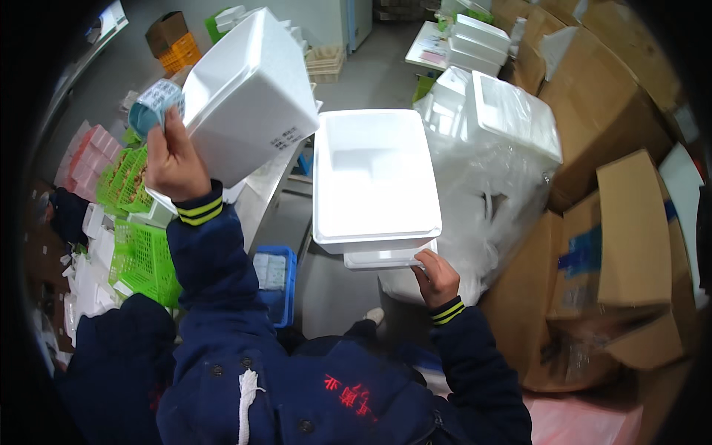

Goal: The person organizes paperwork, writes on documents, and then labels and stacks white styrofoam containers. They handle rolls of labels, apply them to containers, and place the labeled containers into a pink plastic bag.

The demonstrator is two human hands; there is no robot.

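Note:
My left hand (pixel 175 161) is raised at the upper left, its fingers on a bluish roll of printed labels or tape (pixel 153 108). Right beside it stands a tilted white foam box (pixel 256 105) with dark writing on its side. My right hand (pixel 438 278) pinches the rim of a white foam piece, a box or lid (pixel 384 258), low in the middle. Directly over that piece is an open white foam box (pixel 378 183), its bare inside showing. Whether the two foam pieces touch is hard to tell.
Large cardboard boxes (pixel 634 239) and plastic-wrapped foam boxes (pixel 517 122) crowd the right. A blue crate (pixel 290 283) lies low beside the metal table (pixel 267 189). Green baskets (pixel 142 256) stand left, near a co-worker's dark sleeve (pixel 122 345). More foam boxes (pixel 475 50) sit on a back table.

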